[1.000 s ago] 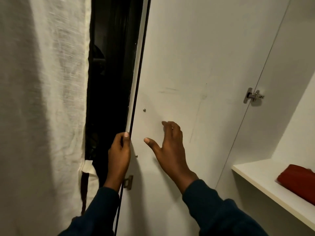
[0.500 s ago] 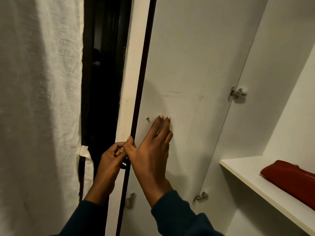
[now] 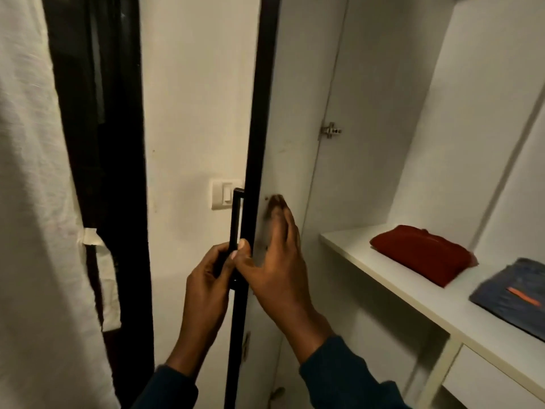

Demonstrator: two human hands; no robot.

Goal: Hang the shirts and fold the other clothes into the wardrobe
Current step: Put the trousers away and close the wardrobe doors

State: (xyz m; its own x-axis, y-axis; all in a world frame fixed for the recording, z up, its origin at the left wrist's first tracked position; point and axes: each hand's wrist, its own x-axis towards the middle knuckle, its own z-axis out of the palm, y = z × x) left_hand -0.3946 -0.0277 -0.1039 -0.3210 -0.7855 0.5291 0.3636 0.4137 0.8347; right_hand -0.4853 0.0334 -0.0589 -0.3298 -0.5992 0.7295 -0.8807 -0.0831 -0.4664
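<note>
The white wardrobe door (image 3: 298, 113) stands open, seen almost edge-on, with a black edge strip. My left hand (image 3: 206, 284) grips the black bar handle (image 3: 236, 219) on the door's outer face. My right hand (image 3: 277, 255) lies with straight fingers flat on the door's inner face, thumb at the door edge beside my left hand. Inside the wardrobe, a folded red garment (image 3: 424, 252) and a folded blue garment with an orange tag (image 3: 513, 290) lie on the white shelf (image 3: 354, 249).
A white curtain (image 3: 32, 202) hangs at the left beside a dark window frame (image 3: 97, 143). A light switch (image 3: 224, 193) is on the wall behind the door. A door hinge (image 3: 330, 130) shows on the wardrobe's side wall. A drawer front (image 3: 486, 379) sits under the shelf.
The door has swung further edge-on to me, revealing the bar handle and wall switch. My left hand moved from the door edge onto the handle. The blue garment has come into view.
</note>
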